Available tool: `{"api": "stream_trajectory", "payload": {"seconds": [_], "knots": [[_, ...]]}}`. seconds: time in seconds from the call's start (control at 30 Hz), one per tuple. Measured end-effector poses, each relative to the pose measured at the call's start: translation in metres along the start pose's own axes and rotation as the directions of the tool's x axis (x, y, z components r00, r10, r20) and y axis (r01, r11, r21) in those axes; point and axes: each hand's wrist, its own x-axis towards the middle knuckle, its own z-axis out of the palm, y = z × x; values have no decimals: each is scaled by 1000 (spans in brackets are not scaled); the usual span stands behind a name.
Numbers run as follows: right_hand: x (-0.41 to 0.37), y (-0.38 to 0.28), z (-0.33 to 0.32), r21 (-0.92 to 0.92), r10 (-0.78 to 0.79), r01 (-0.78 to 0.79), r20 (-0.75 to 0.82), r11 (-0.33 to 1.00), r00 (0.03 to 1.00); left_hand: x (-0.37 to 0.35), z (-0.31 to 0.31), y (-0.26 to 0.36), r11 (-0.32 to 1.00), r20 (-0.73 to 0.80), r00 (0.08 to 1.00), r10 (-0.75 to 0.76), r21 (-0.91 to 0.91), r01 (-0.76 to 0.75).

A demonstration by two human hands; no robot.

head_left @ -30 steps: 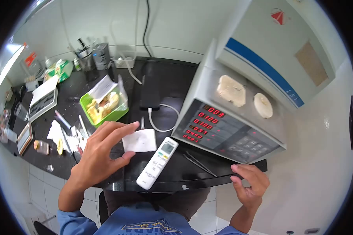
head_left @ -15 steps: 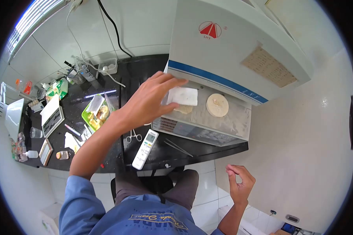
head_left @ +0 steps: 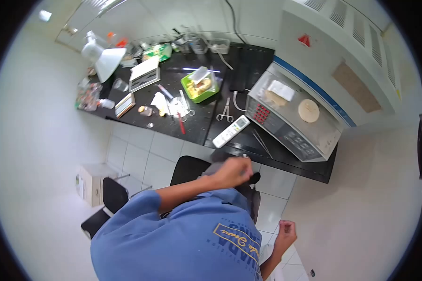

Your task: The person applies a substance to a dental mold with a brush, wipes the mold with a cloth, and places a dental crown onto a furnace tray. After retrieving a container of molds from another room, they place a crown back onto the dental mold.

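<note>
My left hand (head_left: 234, 172) is over my lap, just below the black bench's front edge. It is slightly blurred, its fingers look curled in, and no object shows in it. Lower right, my right hand (head_left: 286, 233) hangs away from the bench with its fingers drawn together, showing nothing between them. Nearest above my left hand lie thin metal tweezers (head_left: 262, 144) and a white remote control (head_left: 231, 132). On top of the grey-white machine (head_left: 290, 133) rest a white block (head_left: 282, 90), partly over a beige piece (head_left: 275, 99), and a round cream disc (head_left: 308, 111).
Scissor-like clamps (head_left: 225, 112) lie left of the machine. A green container (head_left: 200, 86) with yellowish pieces, a red-handled tool (head_left: 181, 123), a small bottle (head_left: 145, 111) and a white lamp (head_left: 109, 62) occupy the bench's left part. A black chair (head_left: 188, 170) stands below its edge.
My left hand has left the top of the machine and come down to my lap, its fingers now curled. The view has shifted, showing more of the floor and the room at left.
</note>
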Motion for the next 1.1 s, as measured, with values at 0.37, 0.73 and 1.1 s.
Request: {"api": "stream_trajectory", "payload": {"seconds": [0.37,0.73,1.1], "knots": [[-55,11,-27,-92,44,-66,-226,994,973,36,108,-163,832,775,508,-375,524,-185],[-165,121,16,141,391,-386,-584,912,711,137,273,-154,446,784,237,-574,542,-712],[-345,259,-69,384,638,-513,-536,768,553,-27,488,-80,346,919,390,-65,387,-855]]}}
